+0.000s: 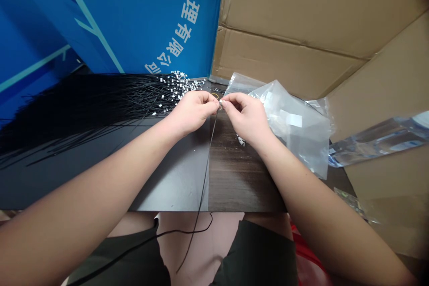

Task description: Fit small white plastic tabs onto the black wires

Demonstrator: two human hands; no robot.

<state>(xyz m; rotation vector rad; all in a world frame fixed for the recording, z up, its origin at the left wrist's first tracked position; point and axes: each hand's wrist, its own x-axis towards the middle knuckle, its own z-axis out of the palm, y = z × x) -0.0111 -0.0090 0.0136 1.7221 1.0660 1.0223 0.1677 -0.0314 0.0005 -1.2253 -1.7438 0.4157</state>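
Observation:
My left hand [195, 111] pinches the upper end of a thin black cable [203, 190] between thumb and fingertips. The cable hangs down past the table's front edge. Fingertip to fingertip with it, my right hand [247, 115] pinches a small white connector [220, 102] at the cable's end. Fingers partly cover the joint, so I cannot tell whether the connector is fixed on the cable. Below my right hand lie several small white pieces [240, 140], partly hidden. A large bundle of black cables [80, 103] with white tips [181, 82] lies left of my left hand.
Clear plastic bags [301, 132] lie right of my right hand, with a clear bottle [382, 140] beyond. A cardboard sheet [295, 49] and a blue printed panel [140, 18] stand behind the dark table [241, 178]. A yellow ring [215, 95] lies behind my hands.

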